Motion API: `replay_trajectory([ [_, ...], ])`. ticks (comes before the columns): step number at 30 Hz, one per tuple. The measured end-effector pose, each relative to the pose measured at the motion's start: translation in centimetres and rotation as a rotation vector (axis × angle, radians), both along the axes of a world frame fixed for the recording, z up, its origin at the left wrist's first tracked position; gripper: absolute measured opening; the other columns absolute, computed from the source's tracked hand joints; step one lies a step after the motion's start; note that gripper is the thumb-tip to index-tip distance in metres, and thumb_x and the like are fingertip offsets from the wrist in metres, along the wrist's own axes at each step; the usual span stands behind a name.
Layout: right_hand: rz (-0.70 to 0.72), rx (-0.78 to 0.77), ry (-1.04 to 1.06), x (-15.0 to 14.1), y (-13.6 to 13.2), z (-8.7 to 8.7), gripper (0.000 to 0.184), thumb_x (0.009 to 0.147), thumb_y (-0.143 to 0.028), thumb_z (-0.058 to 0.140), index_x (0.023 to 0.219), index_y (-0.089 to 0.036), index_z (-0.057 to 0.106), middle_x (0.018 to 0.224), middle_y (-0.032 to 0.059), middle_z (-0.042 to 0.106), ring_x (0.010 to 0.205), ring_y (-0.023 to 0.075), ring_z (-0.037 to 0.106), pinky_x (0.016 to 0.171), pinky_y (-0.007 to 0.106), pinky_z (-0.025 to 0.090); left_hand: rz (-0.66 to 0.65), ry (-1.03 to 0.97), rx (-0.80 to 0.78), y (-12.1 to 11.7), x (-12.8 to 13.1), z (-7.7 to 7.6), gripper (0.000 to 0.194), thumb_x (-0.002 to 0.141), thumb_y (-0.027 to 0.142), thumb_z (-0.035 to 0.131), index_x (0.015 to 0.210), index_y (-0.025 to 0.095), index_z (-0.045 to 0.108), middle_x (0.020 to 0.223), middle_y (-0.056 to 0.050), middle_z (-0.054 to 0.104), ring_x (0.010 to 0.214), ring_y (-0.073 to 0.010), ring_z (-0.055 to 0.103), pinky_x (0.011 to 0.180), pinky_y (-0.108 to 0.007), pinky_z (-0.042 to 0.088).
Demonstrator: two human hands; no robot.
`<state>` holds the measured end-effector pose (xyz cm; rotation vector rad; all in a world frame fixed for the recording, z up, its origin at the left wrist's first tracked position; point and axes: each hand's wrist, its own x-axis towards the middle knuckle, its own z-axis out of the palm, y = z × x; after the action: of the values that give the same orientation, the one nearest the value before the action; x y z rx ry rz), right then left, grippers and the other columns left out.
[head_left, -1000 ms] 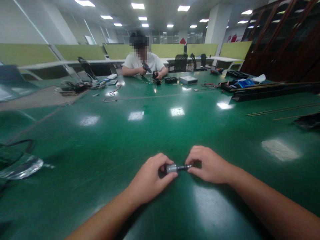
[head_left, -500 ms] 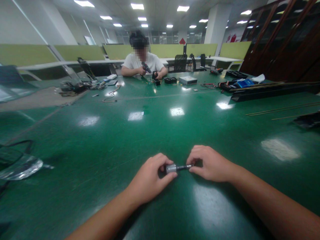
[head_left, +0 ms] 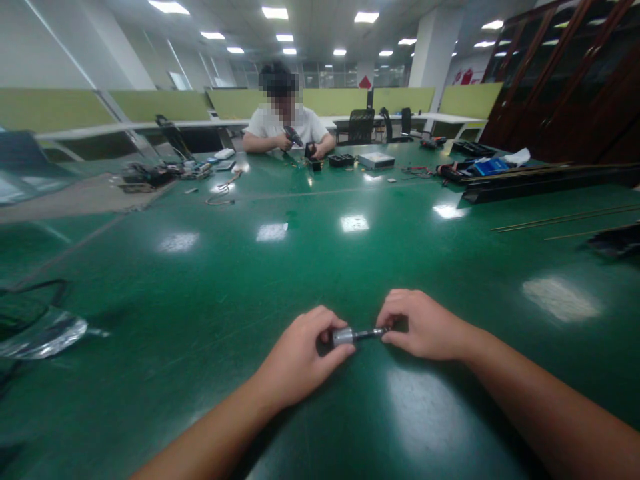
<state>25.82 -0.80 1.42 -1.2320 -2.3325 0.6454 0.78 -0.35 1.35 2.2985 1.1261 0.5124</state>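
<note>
We find the left hand (head_left: 300,360) closed around the silver barrel of a small cylindrical tool (head_left: 345,335), thumb and fingers pinching it. The right hand (head_left: 423,327) pinches the thin dark shaft (head_left: 371,332) that projects from that barrel. The tool lies level between both hands, just above the green table (head_left: 300,267), near its closest edge. Well apart, at the far side, another person (head_left: 283,123) in a white shirt sits holding a dark tool. A clear plastic bag (head_left: 45,330) rests at the left; long black rails (head_left: 545,181) lie at the right.
</note>
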Motion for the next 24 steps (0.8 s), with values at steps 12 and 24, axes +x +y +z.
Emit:
replay_trajectory([
  [12, 0.008, -0.002, 0.005, 0.1, 0.1, -0.1, 0.012, 0.072, -0.011, 0.072, 0.081, -0.018, 0.072, 0.075, 0.0015, 0.067, 0.073, 0.0155, 0.057, 0.070, 0.028, 0.043, 0.000, -0.002, 0.012, 0.0, -0.1, 0.1, 0.014, 0.086, 0.030, 0.066, 0.095, 0.020, 0.064, 0.084, -0.002, 0.061, 0.078, -0.0180, 0.058, 0.072, -0.029, 0.044],
  [24, 0.016, -0.046, -0.002, 1.3, 0.5, 0.1, 0.011, 0.071, -0.012, 0.071, 0.081, -0.018, 0.071, 0.076, 0.0008, 0.066, 0.071, 0.0141, 0.059, 0.066, 0.025, 0.044, 0.002, 0.002, 0.008, 0.0, -0.1, 0.0, 0.015, 0.085, 0.031, 0.067, 0.093, 0.019, 0.064, 0.084, -0.002, 0.061, 0.077, -0.0178, 0.057, 0.072, -0.029, 0.044],
])
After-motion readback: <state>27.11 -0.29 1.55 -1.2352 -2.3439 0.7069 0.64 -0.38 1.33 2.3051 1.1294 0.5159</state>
